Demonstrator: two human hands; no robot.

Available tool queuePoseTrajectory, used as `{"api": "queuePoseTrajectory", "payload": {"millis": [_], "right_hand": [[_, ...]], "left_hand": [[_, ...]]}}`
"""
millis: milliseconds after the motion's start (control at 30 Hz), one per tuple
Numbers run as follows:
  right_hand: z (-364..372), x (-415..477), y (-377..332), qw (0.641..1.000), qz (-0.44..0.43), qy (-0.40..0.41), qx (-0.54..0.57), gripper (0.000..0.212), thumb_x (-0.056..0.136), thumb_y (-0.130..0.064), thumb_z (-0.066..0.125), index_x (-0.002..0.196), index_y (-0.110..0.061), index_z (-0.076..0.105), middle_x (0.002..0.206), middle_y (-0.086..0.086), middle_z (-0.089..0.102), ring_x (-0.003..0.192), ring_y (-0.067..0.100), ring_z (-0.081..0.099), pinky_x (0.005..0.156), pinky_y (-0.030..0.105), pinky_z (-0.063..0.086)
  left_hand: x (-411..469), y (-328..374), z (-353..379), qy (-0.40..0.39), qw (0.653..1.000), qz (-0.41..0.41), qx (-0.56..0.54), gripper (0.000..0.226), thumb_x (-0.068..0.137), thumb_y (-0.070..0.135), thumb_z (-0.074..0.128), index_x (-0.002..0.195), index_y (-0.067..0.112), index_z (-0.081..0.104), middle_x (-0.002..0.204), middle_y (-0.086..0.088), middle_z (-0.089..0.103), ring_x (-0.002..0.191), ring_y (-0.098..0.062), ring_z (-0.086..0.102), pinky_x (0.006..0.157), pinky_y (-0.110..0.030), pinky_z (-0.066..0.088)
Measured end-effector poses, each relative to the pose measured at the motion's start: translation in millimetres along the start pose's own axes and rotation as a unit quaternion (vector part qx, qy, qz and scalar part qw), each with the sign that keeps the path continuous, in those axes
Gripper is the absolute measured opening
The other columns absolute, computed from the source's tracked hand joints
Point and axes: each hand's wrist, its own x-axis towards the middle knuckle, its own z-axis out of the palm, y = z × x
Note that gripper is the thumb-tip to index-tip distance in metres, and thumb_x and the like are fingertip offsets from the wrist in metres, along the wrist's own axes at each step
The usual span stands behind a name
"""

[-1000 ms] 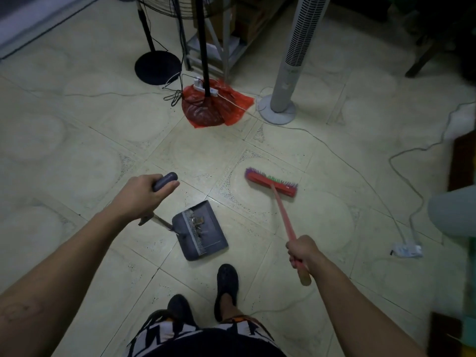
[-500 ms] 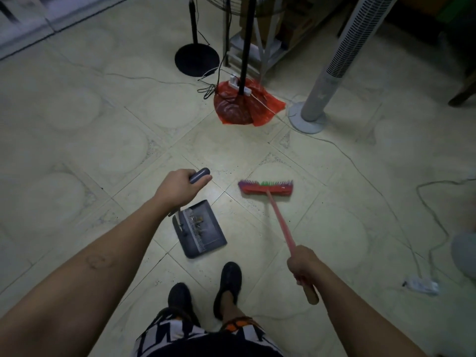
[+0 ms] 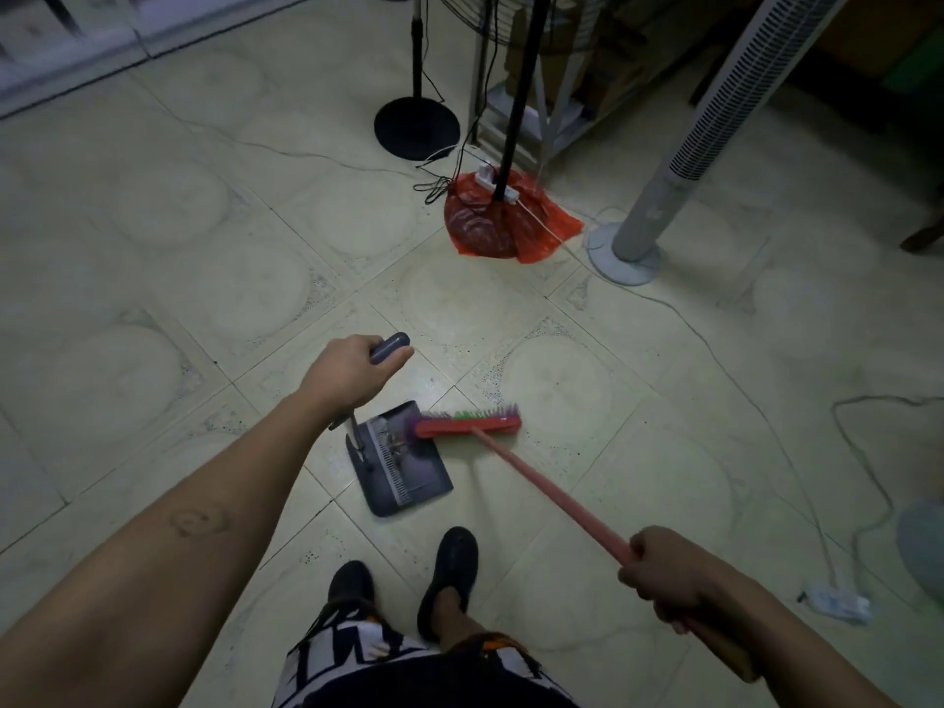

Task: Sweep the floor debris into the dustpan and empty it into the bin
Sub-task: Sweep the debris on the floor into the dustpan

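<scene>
A grey dustpan [image 3: 408, 472] rests on the tiled floor just ahead of my feet, with a little dark debris [image 3: 396, 443] inside near its comb. My left hand [image 3: 350, 373] is closed on the top of the dustpan's upright handle [image 3: 391, 345]. The red broom head [image 3: 467, 424] with purple and green bristles lies across the dustpan's far right corner. Its pink stick [image 3: 551, 495] runs back to my right hand [image 3: 669, 569], which grips it near the wooden end.
A red plastic bag [image 3: 490, 224] lies at the foot of a black stand with a white power strip on it. A tower fan [image 3: 664, 196] stands to the right, a round fan base [image 3: 416, 127] behind. Cables trail across the floor on the right. My shoes [image 3: 449, 569] are right behind the dustpan.
The broom head has swung left and back, from the open floor onto the dustpan's far corner. My view has shifted left and closer. The left hand keeps its hold on the handle.
</scene>
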Motion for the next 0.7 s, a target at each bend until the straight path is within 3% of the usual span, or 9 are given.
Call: {"api": "queuePoseTrajectory", "payload": {"millis": [167, 333, 500, 600, 700], "right_hand": [[-20, 34, -41, 0.996, -0.023, 0.081, -0.014, 0.022, 0.092, -0.006, 0.047, 0.111, 0.006, 0.049, 0.081, 0.016, 0.056, 0.048, 0.02, 0.053, 0.039, 0.024, 0.045], [-25, 87, -101, 0.99, -0.032, 0.135, -0.032, 0.026, 0.091, -0.002, 0.043, 0.116, 0.005, 0.048, 0.074, 0.015, 0.057, 0.052, 0.023, 0.056, 0.046, 0.029, 0.049], [-20, 91, -105, 0.987, -0.002, 0.098, -0.128, 0.017, 0.092, -0.005, 0.041, 0.107, 0.001, 0.044, 0.071, 0.012, 0.058, 0.049, 0.02, 0.052, 0.042, 0.025, 0.044], [-18, 77, -84, 0.979, 0.014, 0.052, -0.196, 0.028, 0.093, -0.007, 0.041, 0.115, 0.009, 0.047, 0.075, 0.014, 0.063, 0.047, 0.02, 0.054, 0.05, 0.03, 0.049], [-21, 55, -55, 0.978, 0.009, 0.025, -0.207, 0.029, 0.093, -0.008, 0.043, 0.118, 0.006, 0.048, 0.081, 0.014, 0.066, 0.046, 0.018, 0.055, 0.05, 0.028, 0.052]], "left_hand": [[-13, -13, 2, 0.061, 0.995, -0.053, -0.051, 0.048, 0.093, 0.054, 0.053, 0.063, 0.018, 0.048, 0.055, -0.003, 0.048, 0.054, -0.022, 0.048, 0.051, -0.03, 0.031], [-20, -14, 7, 0.08, 0.988, -0.095, -0.086, 0.047, 0.094, 0.054, 0.054, 0.067, 0.015, 0.053, 0.058, -0.004, 0.05, 0.054, -0.018, 0.047, 0.05, -0.028, 0.03], [-26, -21, 13, 0.082, 0.984, -0.115, -0.11, 0.047, 0.093, 0.055, 0.053, 0.068, 0.015, 0.053, 0.06, -0.004, 0.051, 0.055, -0.019, 0.048, 0.052, -0.029, 0.031], [-27, -22, 14, 0.08, 0.984, -0.115, -0.109, 0.048, 0.093, 0.056, 0.052, 0.071, 0.014, 0.055, 0.061, -0.005, 0.053, 0.057, -0.022, 0.051, 0.053, -0.03, 0.034], [-26, -21, 15, 0.076, 0.985, -0.11, -0.106, 0.051, 0.093, 0.057, 0.051, 0.074, 0.01, 0.057, 0.063, -0.007, 0.054, 0.058, -0.025, 0.053, 0.054, -0.03, 0.035]]}}
